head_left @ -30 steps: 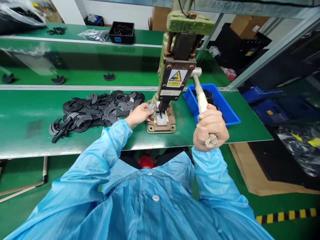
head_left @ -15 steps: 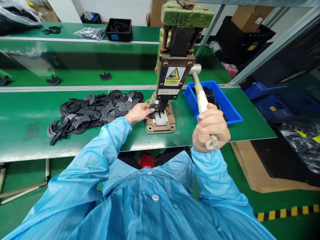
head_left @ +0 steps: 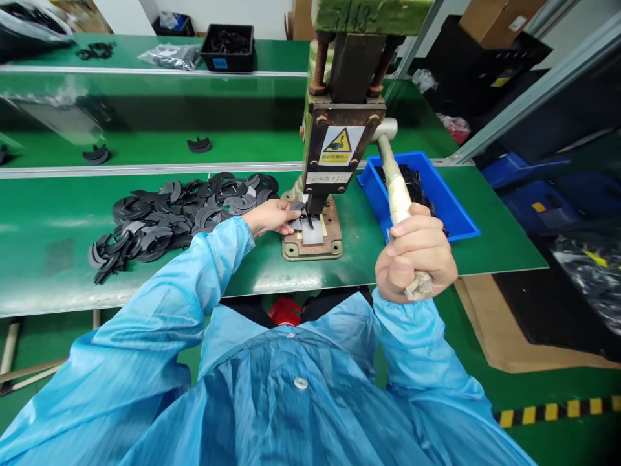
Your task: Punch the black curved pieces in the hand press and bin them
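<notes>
Grey curved piece [head_left: 297, 225] sits pinched in my left grip [head_left: 272, 218], thumb and fingers nearly together, seemingly to steady it beside the ram [head_left: 317, 204]. My right grip [head_left: 416, 255] wraps closed around the lever [head_left: 398, 191], probably for leverage; dark pieces [head_left: 194, 210] lie left of my left grip.

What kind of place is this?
Probably a small factory workshop: a green metal hand press with a warning label, a pile of dark curved plastic-like parts, and a long green workbench.
</notes>
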Demonstrator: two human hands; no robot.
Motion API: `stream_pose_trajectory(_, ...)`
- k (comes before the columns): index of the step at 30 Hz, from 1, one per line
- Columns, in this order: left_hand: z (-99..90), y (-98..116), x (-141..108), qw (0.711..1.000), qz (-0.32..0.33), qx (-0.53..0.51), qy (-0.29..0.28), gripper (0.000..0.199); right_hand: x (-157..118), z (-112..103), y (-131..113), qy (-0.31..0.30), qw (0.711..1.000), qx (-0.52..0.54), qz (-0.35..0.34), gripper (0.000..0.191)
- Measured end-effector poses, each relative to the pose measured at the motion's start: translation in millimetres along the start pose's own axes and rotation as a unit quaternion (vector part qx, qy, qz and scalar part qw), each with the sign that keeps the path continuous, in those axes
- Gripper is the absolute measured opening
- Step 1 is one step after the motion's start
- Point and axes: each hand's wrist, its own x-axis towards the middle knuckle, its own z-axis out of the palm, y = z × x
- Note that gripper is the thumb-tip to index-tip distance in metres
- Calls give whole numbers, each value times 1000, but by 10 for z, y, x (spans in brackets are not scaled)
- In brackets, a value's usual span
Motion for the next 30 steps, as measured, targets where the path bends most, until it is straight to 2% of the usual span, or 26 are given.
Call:
stream_pose_trajectory(3,7,12,-20,999,-26,-14,-12,24,-29,16,2,9,1000,12,-3,42)
stream_pose_trajectory(6,34,4,-40,999,-23,-30,-8,24,9,53,-7,25,999,34,-10,42)
stream_pose_trajectory(8,63,-15,-60,999,-11,-46,0,28,159,83,-17,28,998,57,-17,37)
stream_pose_trajectory(11,109,-60,-125,997,19,-75,17,35,605,123,2,10,996,82,-26,21)
stream_pose_trajectory(14,110,-114,-278,994,55,-96,25,37,1073,139,99,-28,993,113,-25,51)
stream_pose_trajectory(16,67,-151,-453,991,82,-102,26,37,1170,134,184,-35,992,124,-14,62)
stream_pose_trajectory(18,2,-185,-683,987,118,-107,26,39,993,132,238,-19,995,90,29,59)
stream_pose_trajectory(19,-29,-201,-811,984,137,-110,23,42,807,137,239,-8,996,54,74,53)
stream_pose_trajectory(20,-53,-213,-943,981,156,-112,19,45,574,146,220,-25,993,44,106,49)
stream_pose_trajectory(22,-68,-229,-1196,976,187,-113,5,50,48,182,118,-108,977,47,179,38)
stream_pose_trajectory(23,-58,-232,-1307,974,197,-110,-2,52,-203,210,44,-174,949,67,255,41)
stream_pose_trajectory(25,-8,-230,-1486,973,208,-103,-16,54,-603,280,-119,-243,900,99,350,48)
stream_pose_trajectory(27,63,-225,-1604,973,210,-96,-30,55,-829,357,-252,-266,880,112,376,46)
stream_pose_trajectory(30,169,-229,-1697,974,206,-90,-39,54,-925,430,-350,-250,892,96,365,31)
